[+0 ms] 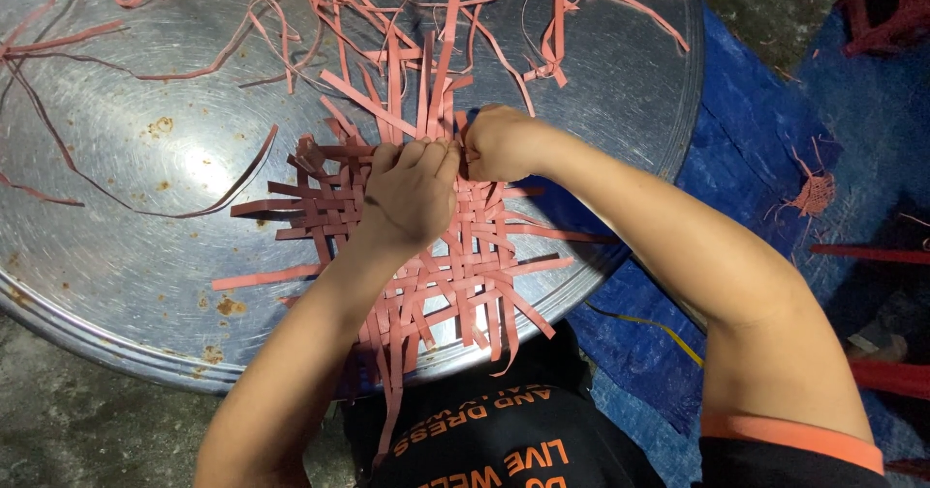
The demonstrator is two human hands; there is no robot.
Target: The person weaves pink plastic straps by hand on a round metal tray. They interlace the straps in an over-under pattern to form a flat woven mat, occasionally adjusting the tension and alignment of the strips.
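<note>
Right now my left hand [412,193] and right hand [499,144] pinch pink strips [431,81] at the woven mat [455,265], which could loosen if I tug unevenly.

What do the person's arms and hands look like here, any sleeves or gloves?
Both hands are bare: left hand, right hand, no gloves, rings or watch visible. Forearms are uncovered. The right arm has a short black sleeve edged with an orange band. The left arm's sleeve is out of frame.
</note>
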